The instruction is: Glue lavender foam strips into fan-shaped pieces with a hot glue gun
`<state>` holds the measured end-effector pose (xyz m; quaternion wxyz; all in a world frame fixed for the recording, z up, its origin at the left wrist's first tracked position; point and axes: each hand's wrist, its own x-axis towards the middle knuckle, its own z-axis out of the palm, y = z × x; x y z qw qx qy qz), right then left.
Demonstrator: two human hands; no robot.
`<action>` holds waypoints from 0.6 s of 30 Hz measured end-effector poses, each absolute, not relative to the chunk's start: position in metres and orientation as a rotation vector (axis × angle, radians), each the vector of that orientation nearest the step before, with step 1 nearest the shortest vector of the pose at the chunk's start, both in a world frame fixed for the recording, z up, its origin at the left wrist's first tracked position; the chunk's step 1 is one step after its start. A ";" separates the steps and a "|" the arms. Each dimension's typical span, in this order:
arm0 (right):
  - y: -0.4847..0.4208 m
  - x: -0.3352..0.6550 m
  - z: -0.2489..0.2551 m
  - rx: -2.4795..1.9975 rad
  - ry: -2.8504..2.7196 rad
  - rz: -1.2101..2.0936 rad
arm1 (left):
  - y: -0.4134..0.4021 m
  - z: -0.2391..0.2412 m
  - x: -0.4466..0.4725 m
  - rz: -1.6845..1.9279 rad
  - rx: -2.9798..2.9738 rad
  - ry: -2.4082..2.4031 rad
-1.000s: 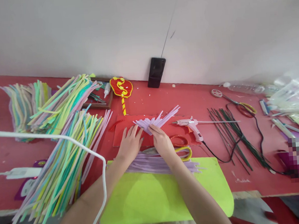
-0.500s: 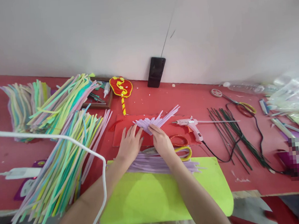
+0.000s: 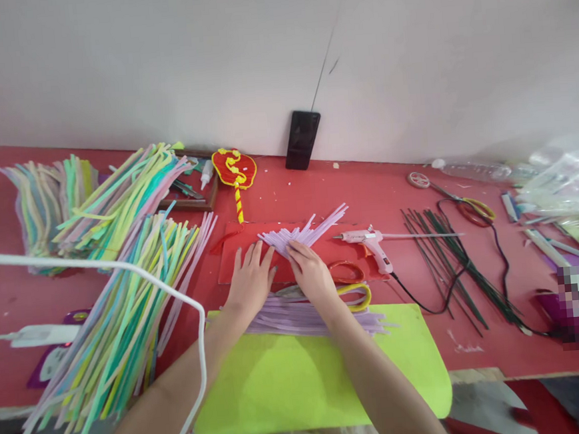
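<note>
Both my hands rest side by side on a fan of lilac foam strips (image 3: 305, 232) laid on a red sheet (image 3: 232, 251). My left hand (image 3: 250, 279) lies flat with its fingers spread, pressing the near left part of the fan. My right hand (image 3: 314, 272) lies palm down beside it, fingertips on the fan's middle. More lilac strips (image 3: 297, 313) lie in a pile under my wrists, on the far edge of a lime green sheet (image 3: 302, 383).
Heaps of pastel strips (image 3: 121, 310) fill the left of the red table (image 3: 377, 190). A pink glue gun (image 3: 372, 244) with a black cord, scissors (image 3: 349, 282) and green wire stems (image 3: 448, 258) lie to the right. A white cable (image 3: 123, 270) arcs across the near left. A phone (image 3: 303, 140) leans on the wall.
</note>
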<state>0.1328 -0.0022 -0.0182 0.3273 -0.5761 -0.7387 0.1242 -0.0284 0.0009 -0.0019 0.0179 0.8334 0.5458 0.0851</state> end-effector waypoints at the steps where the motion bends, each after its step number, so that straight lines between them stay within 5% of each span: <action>1: -0.002 0.133 -0.019 -1.509 -1.931 0.330 | 0.001 -0.001 -0.028 0.265 2.587 1.696; 18: -0.003 0.130 -0.020 -1.546 -1.904 0.334 | 0.001 -0.002 -0.027 0.235 2.567 1.687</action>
